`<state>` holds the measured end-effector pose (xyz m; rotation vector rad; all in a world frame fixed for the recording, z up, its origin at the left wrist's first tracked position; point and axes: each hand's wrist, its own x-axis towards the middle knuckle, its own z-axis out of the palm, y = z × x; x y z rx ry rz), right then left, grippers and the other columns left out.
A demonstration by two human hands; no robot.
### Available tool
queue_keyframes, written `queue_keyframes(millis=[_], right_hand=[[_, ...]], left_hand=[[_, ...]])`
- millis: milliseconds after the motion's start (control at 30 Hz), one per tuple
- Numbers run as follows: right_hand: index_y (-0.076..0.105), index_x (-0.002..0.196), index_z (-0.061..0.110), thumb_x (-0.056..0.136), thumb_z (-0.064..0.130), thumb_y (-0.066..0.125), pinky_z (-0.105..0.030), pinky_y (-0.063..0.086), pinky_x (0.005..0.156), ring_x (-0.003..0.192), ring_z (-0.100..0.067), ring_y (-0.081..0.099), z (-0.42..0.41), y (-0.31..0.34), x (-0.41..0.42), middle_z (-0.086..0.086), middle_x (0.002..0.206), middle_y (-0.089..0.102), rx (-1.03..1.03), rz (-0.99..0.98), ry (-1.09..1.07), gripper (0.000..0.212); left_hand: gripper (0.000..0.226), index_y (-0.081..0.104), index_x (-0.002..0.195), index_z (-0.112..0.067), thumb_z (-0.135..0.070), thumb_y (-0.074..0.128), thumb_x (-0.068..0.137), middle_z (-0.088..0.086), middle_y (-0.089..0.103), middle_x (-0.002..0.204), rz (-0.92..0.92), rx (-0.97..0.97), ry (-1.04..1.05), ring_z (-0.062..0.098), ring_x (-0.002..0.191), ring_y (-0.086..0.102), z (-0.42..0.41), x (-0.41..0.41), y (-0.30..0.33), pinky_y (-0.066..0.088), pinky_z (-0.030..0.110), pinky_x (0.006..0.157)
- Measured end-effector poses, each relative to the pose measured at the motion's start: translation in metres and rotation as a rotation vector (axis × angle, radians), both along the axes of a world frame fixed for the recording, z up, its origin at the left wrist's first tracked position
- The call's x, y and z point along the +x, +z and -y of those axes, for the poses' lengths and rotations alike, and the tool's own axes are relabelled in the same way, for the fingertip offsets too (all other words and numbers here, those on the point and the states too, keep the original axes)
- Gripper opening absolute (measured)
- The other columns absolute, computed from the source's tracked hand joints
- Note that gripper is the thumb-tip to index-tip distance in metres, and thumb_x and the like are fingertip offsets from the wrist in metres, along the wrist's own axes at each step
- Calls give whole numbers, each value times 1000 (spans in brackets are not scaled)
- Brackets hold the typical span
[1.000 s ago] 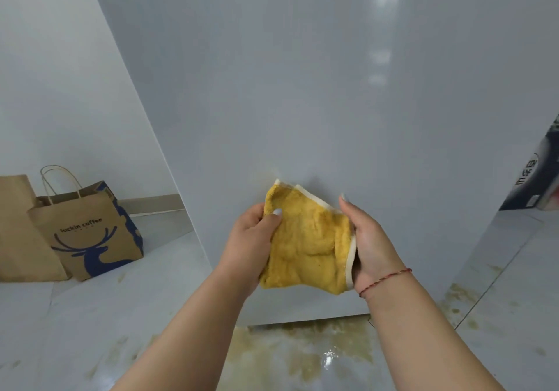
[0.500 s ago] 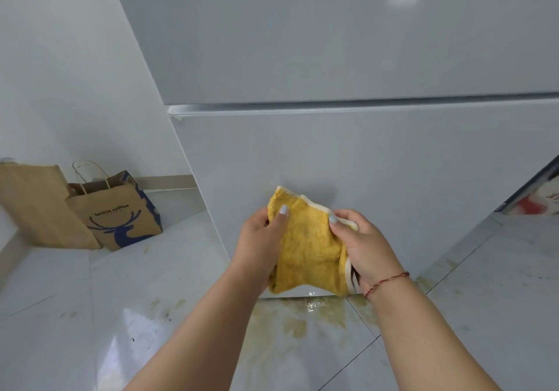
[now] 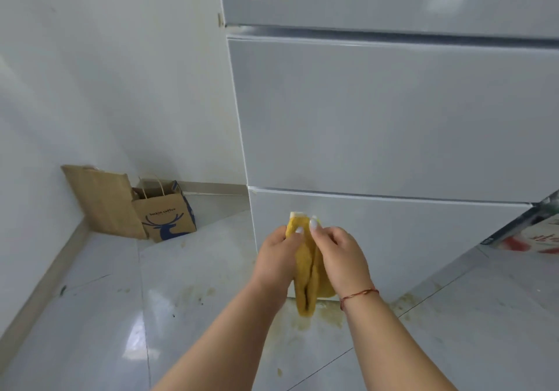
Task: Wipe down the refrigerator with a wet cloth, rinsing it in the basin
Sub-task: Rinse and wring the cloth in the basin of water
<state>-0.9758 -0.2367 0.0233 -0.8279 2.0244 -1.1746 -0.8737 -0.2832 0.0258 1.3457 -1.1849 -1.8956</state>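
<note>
A glossy pale tiled floor runs up to white walls, and yellowish stains spread across the tiles near the foot of the appliance. Nearest the camera, two bare forearms reach forward, and a thin red string bracelet circles the right wrist. The left hand and the right hand are drawn close together, each grip clamped on the top edge of the yellow cloth, which hangs folded lengthwise between them in the air, its lower end dangling over the stained tiles. Just beyond the cloth stands the white refrigerator; the hands are level with its lowest drawer front. Farther left, two brown paper bags lean in the corner of the floor against the wall. No basin is in view. The step in hand looks like refolding the cloth between wipes. The next move probably calls for one hand to flatten a clean face against the door panel.
</note>
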Motion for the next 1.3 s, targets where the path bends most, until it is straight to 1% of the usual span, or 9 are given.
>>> queue_keyframes(millis=[100,200,333,433,633,833,1000,1100,1300], right_hand=[[63,85,15,86,41,65,-35,51,73,80,-20,64,0,21,21,-3,83,68,-18,120,50,26],[64,85,8,91,29,62,-38,52,74,81,-28,62,2,32,35,-12,82,67,-42,214,14,22],[66,85,6,92,15,58,-46,52,81,84,-35,64,8,59,55,-19,92,69,-74,546,-62,13],[67,88,2,74,8,69,-50,50,86,83,-33,64,18,78,72,-19,89,69,-80,750,-43,15],[68,97,2,82,1,61,-49,48,95,92,-32,65,37,100,126,-16,97,70,22,910,59,17],[63,110,10,76,26,67,-37,54,76,93,-28,64,46,101,197,-9,101,66,107,851,188,37],[56,89,9,85,6,58,-36,51,68,79,-24,58,30,97,276,-10,91,59,191,859,370,5],[57,103,1,85,-2,54,-41,52,68,86,-30,59,11,88,331,-18,103,59,279,874,527,18],[59,115,20,85,-15,45,-42,53,70,76,-28,57,-30,68,458,-18,99,58,298,696,919,48]], left_hand=[[28,66,106,-3,-19,45,98,22,70,101,-63,83,29,32,92,69,-1,28,24,57,39,76],[26,62,109,-3,-19,46,96,22,70,106,-133,219,134,36,101,67,-2,58,42,53,47,93],[30,61,110,-2,-27,59,93,22,71,105,-245,288,250,37,101,67,-5,103,65,52,50,94],[32,61,116,0,-23,59,93,22,68,115,-280,243,319,36,106,65,-5,128,75,50,51,97],[10,52,85,-4,2,45,89,17,65,95,-384,126,568,27,78,66,-16,194,95,54,37,67],[39,53,118,-11,7,43,86,20,61,108,-486,60,906,32,89,63,-64,291,104,54,44,77],[39,60,119,-7,4,38,89,15,71,105,-579,-42,1101,26,87,70,-137,384,103,58,37,69],[48,58,127,-5,-3,48,80,18,63,123,-629,-63,1280,31,104,63,-187,443,95,54,42,90],[27,69,99,-8,-7,43,88,15,70,107,-633,-119,1555,28,90,67,-274,552,82,53,40,84]])
